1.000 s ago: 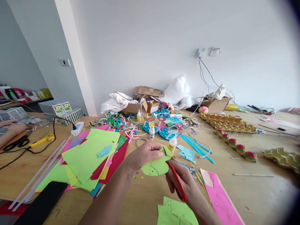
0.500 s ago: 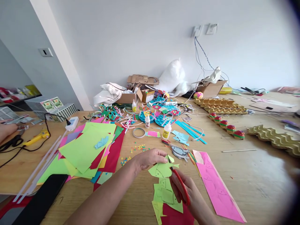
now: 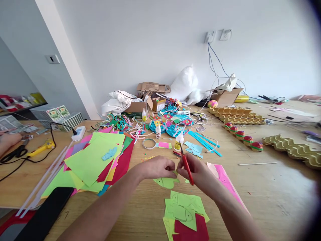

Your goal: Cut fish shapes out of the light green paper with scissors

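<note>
My left hand [image 3: 159,168] is closed on a light green paper fish [image 3: 167,182], which has pencil lines and a small eye drawn on it. Red-handled scissors [image 3: 187,167] are in my right hand [image 3: 194,169], with the blades pointing up and away. The fingertips of both hands are close together near the fish's tail. A small green scrap [image 3: 187,180] lies just beneath the right hand. Nearer to me, green sheets [image 3: 184,209] with drawn fish overlap a red sheet [image 3: 198,231].
A stack of coloured paper [image 3: 87,157] lies at left, beside a black panel [image 3: 47,214] and a yellow glue gun [image 3: 42,148]. Beyond my hands stand glue bottles [image 3: 158,131] and a tape roll [image 3: 149,143]. A pink strip [image 3: 229,184] and egg cartons [image 3: 293,147] are at right. Another person's hand [image 3: 10,142] shows far left.
My right hand has risen, taking the scissors off the paper so that their blades point upward. The green fish is lower and partly under my left hand. A scrap has dropped onto the table.
</note>
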`<state>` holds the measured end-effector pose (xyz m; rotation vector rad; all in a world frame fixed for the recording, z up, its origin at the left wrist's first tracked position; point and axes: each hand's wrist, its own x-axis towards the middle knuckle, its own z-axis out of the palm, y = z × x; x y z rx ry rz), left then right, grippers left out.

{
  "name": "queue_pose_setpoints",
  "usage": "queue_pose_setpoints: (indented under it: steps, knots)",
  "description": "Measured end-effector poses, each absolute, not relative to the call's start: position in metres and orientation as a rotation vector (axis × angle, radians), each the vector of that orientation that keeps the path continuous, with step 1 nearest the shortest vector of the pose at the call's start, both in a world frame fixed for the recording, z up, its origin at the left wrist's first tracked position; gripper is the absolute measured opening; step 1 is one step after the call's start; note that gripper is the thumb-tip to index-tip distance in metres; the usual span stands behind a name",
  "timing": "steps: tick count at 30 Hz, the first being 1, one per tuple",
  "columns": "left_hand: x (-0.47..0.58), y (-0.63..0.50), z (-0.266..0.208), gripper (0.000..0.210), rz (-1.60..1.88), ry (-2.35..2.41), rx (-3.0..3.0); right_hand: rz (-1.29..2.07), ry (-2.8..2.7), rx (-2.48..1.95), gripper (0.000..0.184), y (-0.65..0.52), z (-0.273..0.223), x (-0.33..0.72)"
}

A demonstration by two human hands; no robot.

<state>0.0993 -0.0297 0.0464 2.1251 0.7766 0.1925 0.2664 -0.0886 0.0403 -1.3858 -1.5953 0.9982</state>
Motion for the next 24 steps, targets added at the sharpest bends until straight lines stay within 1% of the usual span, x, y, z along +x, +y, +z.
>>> queue_pose_setpoints:
  steps: [3,5,7,8,10,12,14,17,19,21,24]
  knots:
    - [0.096,-0.028,0.063,0.017,0.166,0.767,2.18,1.026,-1.64,-1.32,0.015,-0.075,0.046,0.26]
    - [0.087,-0.024,0.071,0.019,0.224,0.744,2.162,1.047,-1.633,-1.288,0.015,-0.07,0.049,0.259]
    - [0.076,-0.018,0.077,0.02,0.453,0.744,2.019,1.042,-1.549,-1.253,0.014,-0.068,0.054,0.26]
    - [0.071,-0.016,0.078,0.025,0.645,0.757,1.905,1.025,-1.459,-1.219,0.014,-0.067,0.057,0.26]
    - [0.065,-0.014,0.076,0.034,0.922,0.715,1.644,0.958,-1.218,-1.105,0.018,-0.065,0.062,0.259]
    - [0.069,-0.017,0.072,0.037,1.023,0.666,1.47,0.886,-1.034,-0.977,0.02,-0.063,0.065,0.253]
    - [0.08,-0.023,0.068,0.04,1.015,0.625,1.44,0.847,-0.985,-0.911,0.02,-0.061,0.065,0.244]
    - [0.1,-0.033,0.068,0.032,1.037,0.582,1.533,0.83,-0.973,-0.883,0.019,-0.057,0.063,0.231]
    - [0.108,-0.036,0.071,0.023,1.143,0.654,1.546,0.845,-0.974,-0.877,0.019,-0.056,0.062,0.226]
    - [0.109,-0.034,0.075,0.021,1.199,0.74,1.566,0.881,-0.981,-0.877,0.021,-0.057,0.062,0.224]
    - [0.103,-0.03,0.079,0.018,1.174,0.818,1.607,0.93,-1.008,-0.897,0.021,-0.059,0.063,0.227]
